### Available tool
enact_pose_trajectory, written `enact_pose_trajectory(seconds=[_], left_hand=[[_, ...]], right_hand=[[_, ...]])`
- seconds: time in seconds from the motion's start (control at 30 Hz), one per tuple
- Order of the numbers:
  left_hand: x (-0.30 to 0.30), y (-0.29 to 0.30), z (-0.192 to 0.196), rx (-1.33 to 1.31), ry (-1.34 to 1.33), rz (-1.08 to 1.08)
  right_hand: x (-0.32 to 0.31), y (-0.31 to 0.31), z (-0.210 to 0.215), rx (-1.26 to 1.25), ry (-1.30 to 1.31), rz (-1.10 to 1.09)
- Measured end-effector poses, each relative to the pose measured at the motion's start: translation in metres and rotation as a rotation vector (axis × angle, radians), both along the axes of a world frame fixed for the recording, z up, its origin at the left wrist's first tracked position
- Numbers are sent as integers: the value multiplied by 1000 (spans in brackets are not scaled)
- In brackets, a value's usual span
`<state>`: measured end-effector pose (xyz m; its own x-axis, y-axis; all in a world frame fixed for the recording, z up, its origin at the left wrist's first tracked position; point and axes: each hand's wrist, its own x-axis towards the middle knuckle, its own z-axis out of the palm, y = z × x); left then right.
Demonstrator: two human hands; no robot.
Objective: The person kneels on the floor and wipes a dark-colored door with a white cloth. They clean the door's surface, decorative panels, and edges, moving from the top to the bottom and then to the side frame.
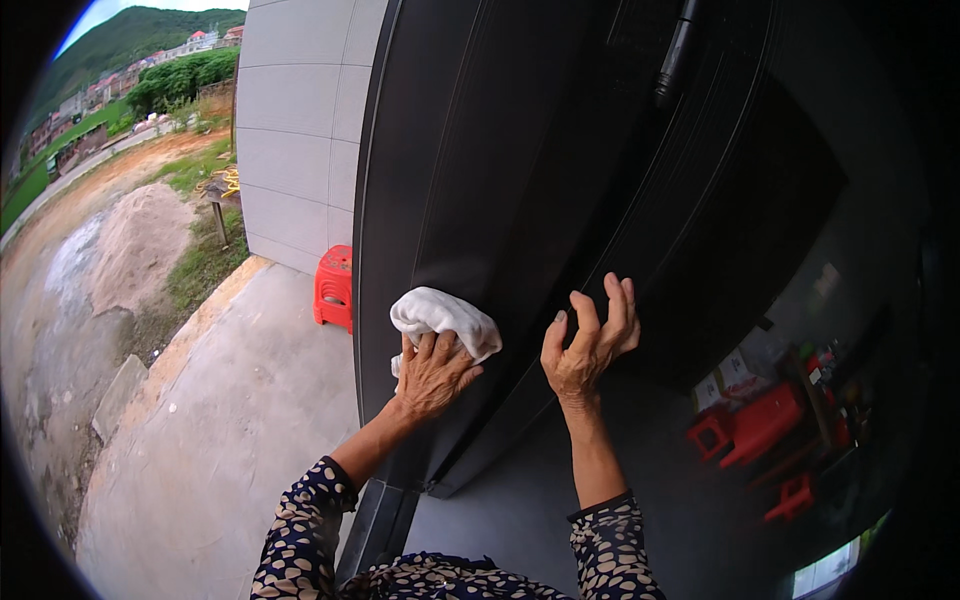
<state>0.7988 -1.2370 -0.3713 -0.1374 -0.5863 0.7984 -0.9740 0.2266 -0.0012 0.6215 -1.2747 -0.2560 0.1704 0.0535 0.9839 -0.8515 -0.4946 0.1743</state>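
My left hand point(434, 380) presses a bunched white cloth point(445, 314) against a dark door frame point(410, 240), its fingers closed over the lower part of the cloth. To the right, my right hand point(592, 345) is raised beside the dark door's edge, fingers curled but apart, with nothing in it. Whether its far fingers touch the door panel point(740, 230) cannot be made out. A dark hinge point(677, 55) shows higher up on the door.
A red plastic stool point(334, 288) stands outside by the pale tiled wall point(300, 120). Concrete ground point(230, 430) and a sand heap point(145, 240) lie to the left. Indoors at right are a red chair point(765, 425), cartons point(722, 380) and a small red stool point(792, 497).
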Motion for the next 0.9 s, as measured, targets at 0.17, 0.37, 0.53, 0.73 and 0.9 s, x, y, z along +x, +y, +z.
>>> enact_pose_trajectory(seconds=[0.17, 0.37, 0.53, 0.73, 0.9], left_hand=[[-16, -17, 64, -78, -137, -24], [-39, -31, 212, -376, -46, 47], [-58, -48, 273, -629, 83, 13], [-59, -38, 239, -536, 27, 5], [-57, -25, 146, -425, 20, 76]], right_hand=[[-30, -26, 33, 20, -22, -10], [-27, -32, 38, -62, -36, 10], [-31, -28, 34, -84, -11, 26], [-40, -30, 30, -53, 28, 274], [-36, -30, 27, -77, -64, 413]])
